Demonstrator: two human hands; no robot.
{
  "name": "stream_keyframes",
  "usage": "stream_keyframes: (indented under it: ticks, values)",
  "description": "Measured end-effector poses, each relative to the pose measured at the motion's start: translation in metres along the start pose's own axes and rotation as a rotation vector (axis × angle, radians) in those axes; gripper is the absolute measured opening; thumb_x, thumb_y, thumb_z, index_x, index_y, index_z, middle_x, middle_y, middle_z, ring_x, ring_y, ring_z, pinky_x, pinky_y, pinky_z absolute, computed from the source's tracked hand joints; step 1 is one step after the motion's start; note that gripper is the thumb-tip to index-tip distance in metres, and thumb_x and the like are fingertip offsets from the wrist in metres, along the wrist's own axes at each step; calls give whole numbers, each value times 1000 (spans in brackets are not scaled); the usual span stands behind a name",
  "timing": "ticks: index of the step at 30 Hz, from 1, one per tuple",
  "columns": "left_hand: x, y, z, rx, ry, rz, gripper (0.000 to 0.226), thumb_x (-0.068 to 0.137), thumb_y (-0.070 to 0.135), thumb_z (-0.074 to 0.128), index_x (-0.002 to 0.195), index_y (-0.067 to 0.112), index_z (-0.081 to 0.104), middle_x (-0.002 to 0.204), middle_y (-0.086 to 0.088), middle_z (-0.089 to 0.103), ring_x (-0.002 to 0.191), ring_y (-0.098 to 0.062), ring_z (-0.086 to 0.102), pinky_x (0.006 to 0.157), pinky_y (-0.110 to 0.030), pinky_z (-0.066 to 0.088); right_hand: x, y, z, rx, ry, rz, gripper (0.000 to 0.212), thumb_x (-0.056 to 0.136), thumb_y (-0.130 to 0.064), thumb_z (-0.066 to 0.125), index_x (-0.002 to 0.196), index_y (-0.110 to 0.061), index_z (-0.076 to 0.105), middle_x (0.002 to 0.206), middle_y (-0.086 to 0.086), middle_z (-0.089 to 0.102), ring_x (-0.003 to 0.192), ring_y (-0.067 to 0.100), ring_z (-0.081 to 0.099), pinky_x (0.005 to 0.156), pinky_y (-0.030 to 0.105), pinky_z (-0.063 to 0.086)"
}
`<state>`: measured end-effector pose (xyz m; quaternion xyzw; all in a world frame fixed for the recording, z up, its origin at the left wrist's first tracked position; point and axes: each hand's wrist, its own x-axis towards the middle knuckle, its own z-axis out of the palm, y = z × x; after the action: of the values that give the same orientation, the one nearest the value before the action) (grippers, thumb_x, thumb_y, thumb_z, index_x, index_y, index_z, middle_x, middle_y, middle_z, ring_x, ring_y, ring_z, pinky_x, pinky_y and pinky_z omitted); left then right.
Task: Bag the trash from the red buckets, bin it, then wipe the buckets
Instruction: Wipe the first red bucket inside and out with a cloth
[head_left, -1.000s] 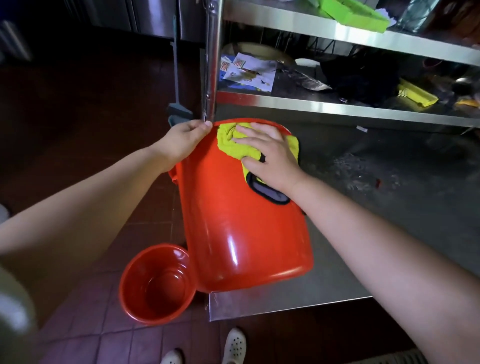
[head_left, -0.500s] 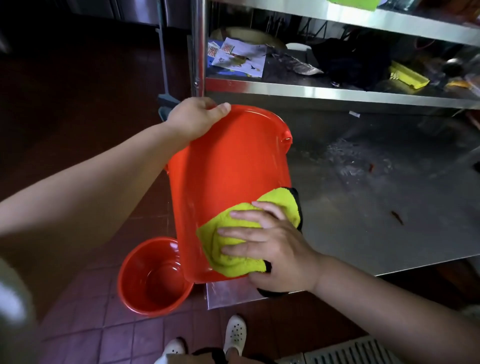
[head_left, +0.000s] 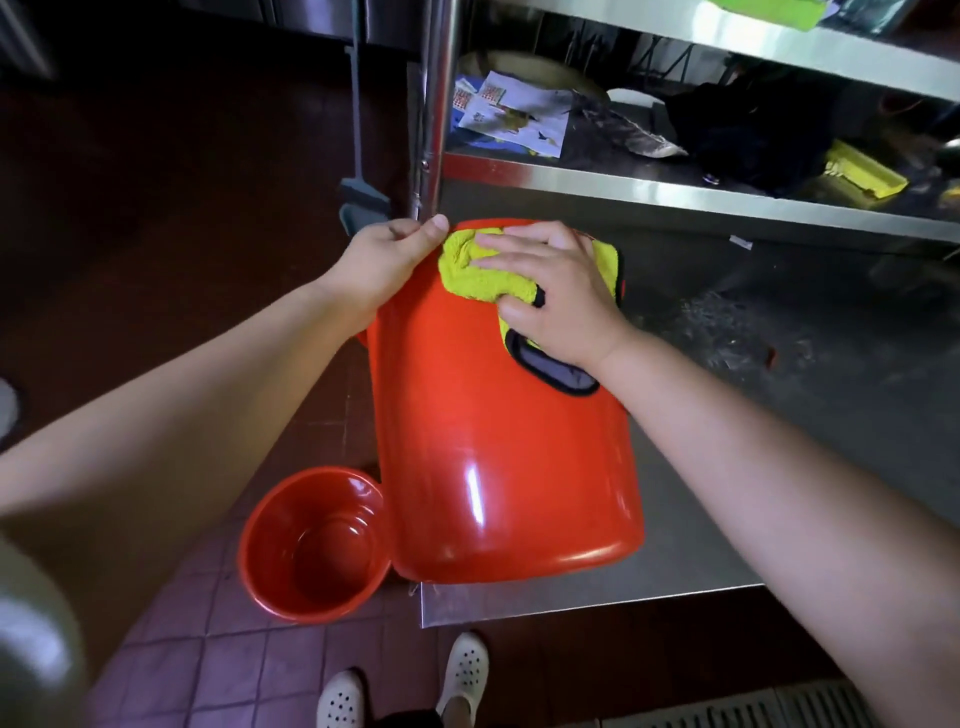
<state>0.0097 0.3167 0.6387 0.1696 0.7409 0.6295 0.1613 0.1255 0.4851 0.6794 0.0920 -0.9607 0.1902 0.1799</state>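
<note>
While the left hand (head_left: 387, 260) grips its rim, the big red bucket (head_left: 498, 431) overhangs the table (head_left: 675, 561) edge.
Flat right hand (head_left: 556, 291) fingers press the yellow cloth (head_left: 483, 270) near that rim; open steel lies beyond.

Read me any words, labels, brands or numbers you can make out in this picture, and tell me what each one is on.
No text here can be read.
White printed paper sheets on the lower steel shelf: red and dark print, too small and blurred to read.
Large red plastic bucket, small red plastic bucket on the floor, yellow microfibre cloth: no lettering visible.
</note>
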Motion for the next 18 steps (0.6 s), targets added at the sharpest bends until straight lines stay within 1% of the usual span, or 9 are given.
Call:
stream_keyframes:
  ticks: [2, 3, 5, 6, 8, 11, 14, 16, 18]
  values:
    - [-5, -4, -1, -40, -16, -1, 40, 92, 44, 54, 98, 5, 62, 88, -9, 53, 81, -16, 48, 69, -27, 41, -7, -9, 3, -19, -41, 5, 39, 73, -27, 58, 110, -31, 69, 130, -16, 57, 126, 13, 43, 103, 41, 24]
    - [-7, -6, -2, -48, -20, -3, 35, 92, 42, 54, 91, 8, 59, 83, -8, 51, 76, -16, 48, 67, -27, 39, -13, -15, 4, -33, -71, -3, 40, 72, -29, 58, 110, -33, 69, 130, -17, 57, 127, 12, 42, 103, 38, 22]
    - [-9, -5, 0, -72, -14, -16, 29, 93, 38, 55, 75, 15, 54, 67, 2, 54, 60, -6, 51, 57, -19, 40, -32, -27, 2, -61, -136, -37, 40, 70, -31, 57, 108, -34, 70, 128, -18, 58, 127, 11, 42, 103, 36, 19]
    - [-9, -3, 1, -91, -24, -24, 30, 93, 37, 55, 70, 19, 52, 59, 9, 55, 52, -2, 52, 50, -15, 40, -43, -33, 0, -67, -161, -55, 40, 69, -30, 58, 107, -34, 71, 127, -18, 59, 127, 12, 42, 104, 37, 20]
    - [-8, 1, 5, -95, -69, -31, 33, 93, 36, 55, 63, 22, 54, 50, 14, 57, 44, 2, 53, 42, -10, 38, -72, -43, -3, -60, -187, -81, 41, 66, -27, 62, 105, -33, 72, 126, -18, 60, 127, 13, 44, 106, 40, 22]
    - [-6, 1, 5, -94, -106, -47, 37, 91, 42, 55, 60, 24, 58, 50, 12, 59, 42, -1, 55, 41, -11, 40, -122, -54, -3, -16, -207, -138, 44, 64, -26, 64, 106, -32, 72, 129, -17, 58, 129, 13, 43, 107, 42, 24]
    - [-3, -5, -1, -132, -101, -86, 29, 84, 51, 58, 71, 27, 67, 59, 7, 66, 48, -9, 62, 42, -18, 44, -156, -60, 1, 42, -227, -221, 48, 61, -26, 65, 109, -30, 71, 132, -16, 56, 132, 11, 39, 108, 44, 24]
    - [-2, -6, -3, -148, -101, -107, 28, 80, 53, 59, 79, 28, 70, 63, 6, 69, 51, -10, 65, 42, -20, 46, -156, -55, 0, 64, -222, -274, 48, 60, -25, 65, 107, -28, 72, 130, -14, 58, 131, 12, 42, 105, 45, 27]
    - [0, -6, -3, -166, -90, -134, 28, 80, 53, 59, 79, 28, 70, 61, 5, 69, 49, -11, 65, 41, -19, 45, -142, -45, -3, 58, -197, -294, 45, 60, -23, 62, 103, -26, 74, 127, -12, 60, 127, 14, 46, 102, 45, 30]
